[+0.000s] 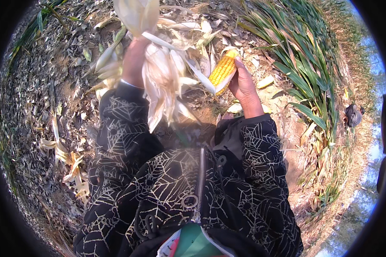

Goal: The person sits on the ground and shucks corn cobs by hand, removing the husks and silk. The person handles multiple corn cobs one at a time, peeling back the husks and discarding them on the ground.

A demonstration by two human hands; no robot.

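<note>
My right hand [243,84] holds a yellow ear of corn [223,71] by its side, with the kernels facing up and a strip of pale husk along its lower edge. My left hand [135,59], slightly blurred, is closed around a bunch of dry corn husks [160,80]. Some of the husk rises above the fist and the rest hangs down beside it. One long husk strip [196,70] stretches from the left hand's bunch to the lower end of the ear.
Loose husks [183,27] lie on the ground beyond my hands, among dry leaf litter [64,80]. Cut green corn stalks [308,64] are heaped at the right. A yellow ear [265,82] rests on the soil right of my right hand. A dark bundle-like thing [353,115] appears at the far right.
</note>
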